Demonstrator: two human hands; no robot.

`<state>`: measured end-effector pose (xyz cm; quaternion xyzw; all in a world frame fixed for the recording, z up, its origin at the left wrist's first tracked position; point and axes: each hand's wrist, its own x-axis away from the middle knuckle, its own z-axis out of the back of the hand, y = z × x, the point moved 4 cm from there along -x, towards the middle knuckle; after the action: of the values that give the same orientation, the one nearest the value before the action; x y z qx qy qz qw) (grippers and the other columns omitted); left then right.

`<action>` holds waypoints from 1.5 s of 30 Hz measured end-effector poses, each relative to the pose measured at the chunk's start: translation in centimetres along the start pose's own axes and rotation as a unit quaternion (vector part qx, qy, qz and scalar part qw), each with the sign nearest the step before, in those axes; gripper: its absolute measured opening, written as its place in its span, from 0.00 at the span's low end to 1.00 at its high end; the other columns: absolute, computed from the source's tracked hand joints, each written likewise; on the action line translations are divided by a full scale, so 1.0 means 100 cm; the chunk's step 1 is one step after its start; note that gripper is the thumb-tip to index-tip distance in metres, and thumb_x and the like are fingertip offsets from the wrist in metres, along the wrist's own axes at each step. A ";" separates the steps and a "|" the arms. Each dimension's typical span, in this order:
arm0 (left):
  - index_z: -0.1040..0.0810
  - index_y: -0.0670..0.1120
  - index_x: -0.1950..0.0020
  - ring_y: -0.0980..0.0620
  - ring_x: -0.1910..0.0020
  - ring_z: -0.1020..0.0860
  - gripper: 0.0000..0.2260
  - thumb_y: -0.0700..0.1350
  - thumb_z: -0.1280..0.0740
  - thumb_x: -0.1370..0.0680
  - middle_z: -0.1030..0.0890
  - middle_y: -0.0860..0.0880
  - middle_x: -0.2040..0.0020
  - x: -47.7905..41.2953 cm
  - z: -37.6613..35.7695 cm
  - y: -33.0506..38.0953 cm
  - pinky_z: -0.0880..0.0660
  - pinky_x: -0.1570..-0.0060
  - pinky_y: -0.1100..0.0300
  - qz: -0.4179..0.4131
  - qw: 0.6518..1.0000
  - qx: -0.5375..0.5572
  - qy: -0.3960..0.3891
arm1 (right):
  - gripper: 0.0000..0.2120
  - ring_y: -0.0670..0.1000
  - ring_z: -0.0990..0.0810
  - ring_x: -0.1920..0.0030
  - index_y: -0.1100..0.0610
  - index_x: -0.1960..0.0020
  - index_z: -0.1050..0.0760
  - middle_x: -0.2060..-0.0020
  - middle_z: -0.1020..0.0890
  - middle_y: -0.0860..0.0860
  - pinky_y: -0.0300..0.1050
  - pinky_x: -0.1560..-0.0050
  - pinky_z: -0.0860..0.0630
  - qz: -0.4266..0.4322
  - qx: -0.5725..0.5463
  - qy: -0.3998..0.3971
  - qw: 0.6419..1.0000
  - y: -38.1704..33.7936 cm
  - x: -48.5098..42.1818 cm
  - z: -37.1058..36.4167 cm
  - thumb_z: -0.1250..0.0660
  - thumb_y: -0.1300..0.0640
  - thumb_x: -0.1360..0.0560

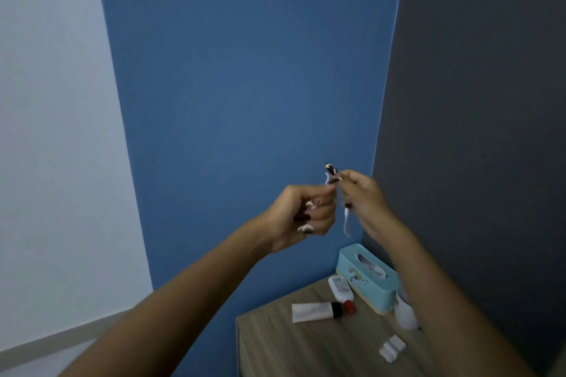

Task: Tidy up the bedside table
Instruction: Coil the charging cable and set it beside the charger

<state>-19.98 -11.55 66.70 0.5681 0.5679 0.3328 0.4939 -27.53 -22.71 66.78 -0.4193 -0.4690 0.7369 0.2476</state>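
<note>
Hands are raised before the blue wall, above the tabletop. The left hand and right hand both pinch one white cable with curled fingers, and its loose end dangles between them. On the tabletop lie one teal tissue box, one black-capped tube, one red-capped bottle and one folded white scrap.

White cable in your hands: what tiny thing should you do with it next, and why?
Probably wind the loose end into a small coil. The left hand and right hand both pinch the white cable above the bedside table, and one end dangles free between them, too untidy to set down.
</note>
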 end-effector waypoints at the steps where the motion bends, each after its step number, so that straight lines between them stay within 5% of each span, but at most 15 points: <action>1: 0.37 0.47 0.70 0.56 0.82 0.39 0.16 0.44 0.44 0.21 0.38 0.53 0.78 -0.005 -0.003 0.006 0.43 0.79 0.65 -0.021 0.999 0.044 0.012 | 0.11 0.46 0.31 0.73 0.51 0.66 0.23 0.73 0.26 0.49 0.41 0.69 0.33 -0.012 -0.010 0.008 1.000 0.006 -0.001 -0.011 0.36 0.49 0.27; 3: 0.35 0.46 0.70 0.55 0.80 0.35 0.15 0.43 0.44 0.22 0.35 0.51 0.77 -0.016 0.000 0.017 0.37 0.76 0.65 -0.069 0.991 0.094 0.071 | 0.11 0.42 0.29 0.74 0.50 0.67 0.30 0.76 0.24 0.46 0.35 0.72 0.32 -0.008 0.038 0.009 0.999 0.010 0.009 -0.036 0.41 0.54 0.26; 5: 0.31 0.44 0.66 0.53 0.74 0.29 0.16 0.43 0.46 0.19 0.30 0.51 0.75 -0.025 0.010 0.027 0.31 0.71 0.64 -0.098 0.984 0.068 0.130 | 0.11 0.47 0.33 0.74 0.50 0.67 0.35 0.76 0.30 0.49 0.42 0.72 0.37 0.015 0.100 0.001 0.995 0.014 0.024 -0.058 0.45 0.54 0.25; 11: 0.24 0.37 0.56 0.50 0.58 0.19 0.15 0.42 0.46 0.17 0.19 0.44 0.60 -0.025 0.046 0.032 0.21 0.48 0.58 -0.103 0.942 -0.239 0.213 | 0.11 0.42 0.35 0.74 0.53 0.41 0.28 0.70 0.31 0.44 0.34 0.74 0.41 0.059 0.216 -0.109 0.969 0.011 0.041 -0.079 0.46 0.59 0.19; 15: 0.23 0.33 0.55 0.52 0.59 0.18 0.17 0.43 0.44 0.17 0.18 0.44 0.60 -0.012 0.064 0.033 0.21 0.55 0.65 -0.110 0.854 -0.438 0.259 | 0.14 0.44 0.32 0.74 0.52 0.42 0.23 0.67 0.25 0.47 0.35 0.75 0.37 0.036 0.251 -0.176 0.951 -0.001 0.047 -0.065 0.46 0.59 0.20; 18: 0.31 0.42 0.68 0.50 0.71 0.27 0.17 0.44 0.43 0.19 0.25 0.47 0.69 -0.007 0.061 0.025 0.31 0.64 0.55 -0.080 0.750 -0.607 0.251 | 0.10 0.47 0.30 0.69 0.56 0.47 0.24 0.67 0.27 0.47 0.41 0.69 0.34 0.083 0.340 -0.181 0.919 -0.025 0.053 -0.052 0.43 0.60 0.23; 20: 0.37 0.46 0.69 0.50 0.72 0.30 0.17 0.47 0.44 0.21 0.27 0.47 0.70 -0.005 0.054 0.015 0.33 0.67 0.52 -0.062 0.724 -0.653 0.216 | 0.07 0.50 0.28 0.66 0.55 0.47 0.28 0.65 0.26 0.49 0.44 0.67 0.33 0.079 0.387 -0.133 0.909 -0.040 0.051 -0.032 0.40 0.59 0.25; 23: 0.33 0.46 0.73 0.53 0.74 0.29 0.20 0.52 0.46 0.22 0.26 0.50 0.74 0.003 0.041 0.012 0.30 0.66 0.55 -0.055 0.769 -0.612 0.174 | 0.12 0.53 0.25 0.68 0.50 0.46 0.38 0.66 0.25 0.52 0.48 0.70 0.32 0.068 0.382 -0.051 0.920 -0.054 0.044 -0.002 0.39 0.59 0.27; 27: 0.37 0.43 0.76 0.54 0.80 0.38 0.26 0.53 0.48 0.19 0.35 0.49 0.80 0.006 0.017 0.011 0.39 0.76 0.63 -0.041 0.873 -0.470 0.121 | 0.18 0.50 0.27 0.71 0.39 0.43 0.29 0.71 0.25 0.50 0.47 0.70 0.28 0.078 0.300 -0.096 0.946 -0.055 0.019 0.007 0.43 0.59 0.25; 30: 0.39 0.44 0.74 0.51 0.82 0.43 0.24 0.55 0.48 0.21 0.39 0.48 0.81 0.002 0.005 0.013 0.43 0.80 0.64 -0.044 0.938 -0.337 0.072 | 0.19 0.43 0.29 0.70 0.46 0.59 0.19 0.69 0.23 0.46 0.38 0.66 0.31 0.027 0.156 -0.151 0.976 -0.045 0.008 -0.001 0.45 0.62 0.25; 32: 0.39 0.45 0.75 0.53 0.82 0.44 0.23 0.53 0.47 0.22 0.40 0.51 0.82 0.000 0.004 0.017 0.44 0.81 0.65 -0.049 0.962 -0.262 0.050 | 0.21 0.48 0.38 0.72 0.48 0.73 0.26 0.75 0.34 0.47 0.45 0.66 0.40 -0.004 0.085 -0.165 0.983 -0.039 0.009 -0.008 0.45 0.62 0.24; 35: 0.41 0.46 0.76 0.53 0.83 0.45 0.23 0.50 0.45 0.22 0.41 0.50 0.83 0.000 0.009 0.025 0.44 0.80 0.64 -0.059 0.973 -0.217 0.059 | 0.24 0.48 0.41 0.72 0.46 0.74 0.27 0.76 0.38 0.45 0.48 0.65 0.44 0.001 0.036 -0.159 0.987 -0.033 0.009 -0.015 0.47 0.57 0.22; 38: 0.42 0.46 0.75 0.50 0.83 0.41 0.23 0.47 0.41 0.21 0.41 0.49 0.83 0.002 0.015 0.031 0.40 0.78 0.63 -0.087 0.965 -0.217 0.122 | 0.14 0.47 0.42 0.71 0.52 0.69 0.33 0.75 0.39 0.45 0.49 0.65 0.45 0.022 -0.012 -0.149 0.989 -0.035 0.011 -0.020 0.46 0.50 0.26; 42: 0.40 0.43 0.77 0.49 0.83 0.34 0.28 0.55 0.39 0.21 0.35 0.44 0.82 0.004 0.014 0.035 0.38 0.78 0.62 -0.120 0.920 -0.299 0.223 | 0.17 0.48 0.42 0.68 0.59 0.61 0.33 0.68 0.40 0.55 0.49 0.64 0.45 0.047 -0.037 -0.143 0.988 -0.035 0.011 -0.025 0.45 0.44 0.31; 45: 0.37 0.42 0.76 0.49 0.83 0.32 0.28 0.58 0.34 0.24 0.33 0.42 0.79 0.008 0.016 0.038 0.35 0.78 0.63 -0.171 0.881 -0.320 0.304 | 0.16 0.47 0.42 0.70 0.56 0.64 0.35 0.71 0.39 0.50 0.49 0.65 0.45 0.056 -0.042 -0.129 0.989 -0.037 0.010 -0.026 0.44 0.43 0.31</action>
<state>-17.18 -10.57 69.63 0.1440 0.6411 0.5635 0.5007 -25.94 -19.04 69.15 -0.3566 -0.5034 0.7769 0.1259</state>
